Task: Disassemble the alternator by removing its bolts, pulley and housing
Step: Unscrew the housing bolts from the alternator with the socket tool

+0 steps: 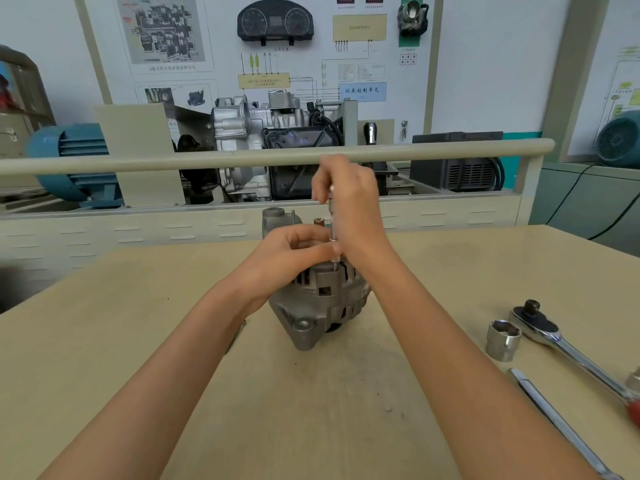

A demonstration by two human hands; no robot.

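A grey metal alternator (322, 303) stands on the beige table (138, 341), its mounting lug toward me. My right hand (349, 195) grips the top of a slim upright silver tool (334, 230) whose tip meets the alternator's top. My left hand (298, 251) rests on the alternator's upper side, and its thumb and fingers pinch the tool's lower shaft. The bolt under the tip is hidden.
At the right lie a ratchet wrench (568, 348), a loose chrome socket (503, 340) and a long silver bar (554, 417). A thin tool (237, 336) peeks out under my left forearm. Behind the table stand a beige rail (138, 162) and an engine display (277, 133).
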